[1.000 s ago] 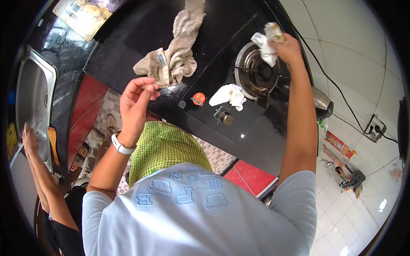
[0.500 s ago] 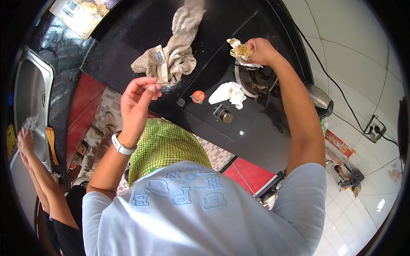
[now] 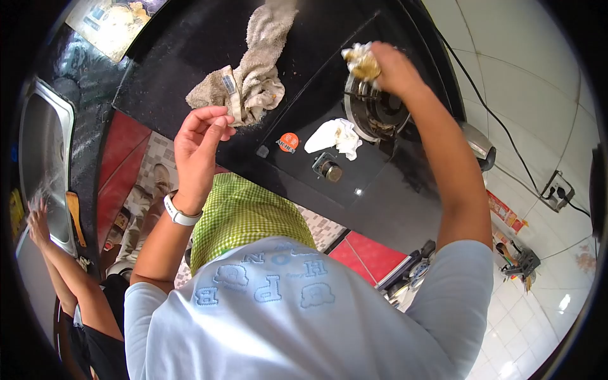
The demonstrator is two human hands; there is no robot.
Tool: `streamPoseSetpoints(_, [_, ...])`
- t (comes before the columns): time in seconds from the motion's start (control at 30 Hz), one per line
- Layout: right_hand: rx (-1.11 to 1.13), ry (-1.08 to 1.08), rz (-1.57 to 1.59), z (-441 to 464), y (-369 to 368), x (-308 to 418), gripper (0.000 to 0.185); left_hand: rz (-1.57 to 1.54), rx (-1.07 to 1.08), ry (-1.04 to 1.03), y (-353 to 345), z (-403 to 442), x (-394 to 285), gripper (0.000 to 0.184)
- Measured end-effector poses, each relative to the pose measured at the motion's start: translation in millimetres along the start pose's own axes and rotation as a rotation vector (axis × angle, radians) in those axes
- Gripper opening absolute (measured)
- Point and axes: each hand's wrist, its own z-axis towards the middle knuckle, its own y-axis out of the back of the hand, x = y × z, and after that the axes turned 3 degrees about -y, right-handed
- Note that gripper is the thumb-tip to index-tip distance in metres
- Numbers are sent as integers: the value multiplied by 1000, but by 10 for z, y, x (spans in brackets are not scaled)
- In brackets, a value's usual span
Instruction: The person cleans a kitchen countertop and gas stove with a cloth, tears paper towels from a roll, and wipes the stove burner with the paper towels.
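My right hand [image 3: 398, 71] is closed around a crumpled, brown-stained paper towel [image 3: 361, 61], just above the far edge of the stove burner [image 3: 360, 120]. Motion blurs this hand a little. On the black glass stovetop [image 3: 386, 187] lies a second, used white paper towel [image 3: 332, 138], between the burner and the control knob [image 3: 330, 170]. My left hand [image 3: 199, 142] hovers near the front edge of the counter, thumb against the curled fingers, with nothing visible in them. Beyond its fingertips, a beige towel [image 3: 256, 76] lies bunched on the counter.
At left, another person's hands [image 3: 39, 225] are by the steel sink [image 3: 66, 126], under splashing water. A wooden spatula [image 3: 76, 215] rests beside the sink. A metal kettle [image 3: 476, 144] stands right of the stove, near a cable and wall socket [image 3: 557, 192].
My right hand has moved slightly up and away over the burner with the stained paper towel. My left hand keeps almost the same pose. The other person's hands have shifted slightly at the sink.
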Motion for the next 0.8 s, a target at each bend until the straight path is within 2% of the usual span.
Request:
streamPoseSetpoints(0.07, [-45, -194, -166, 117, 130, -83, 34, -1, 13, 7, -47, -21, 18, 17])
streamPoseSetpoints(0.13, [23, -252, -287, 244, 139, -183, 32, -11, 44, -4, -63, -21, 28, 17])
streamPoseSetpoints(0.3, [42, -256, -486, 298, 155, -25, 23, 7, 37, -2, -59, -19, 15, 17])
streamPoseSetpoints(0.37, [-78, -216, -537, 306, 63, -15, 17, 36, 28, -5, -45, -37, -6, 17])
streamPoseSetpoints(0.4, [-60, -308, -482, 318, 40, -13, 18, 36, 27, -6, -28, -47, -8, 17])
streamPoseSetpoints(0.43, [-63, -305, -483, 325, 66, 51, 18, 26, 30, -15, -13, -49, -12, 17])
streamPoseSetpoints(0.5, [10, -613, -254, 312, 143, 177, 25, 16, 39, -27, 7, -61, -28, 17])
streamPoseSetpoints(0.53, [26, -662, -198, 315, 132, 173, 29, 11, 20, -32, 16, -69, -33, 17])
streamPoseSetpoints(0.63, [5, -641, -131, 271, 30, 184, 30, -11, -4, -42, 22, -105, -50, 17])
streamPoseSetpoints(0.8, [130, -588, -46, 223, 17, 386, 31, -35, -3, -77, 30, -190, -96, 16])
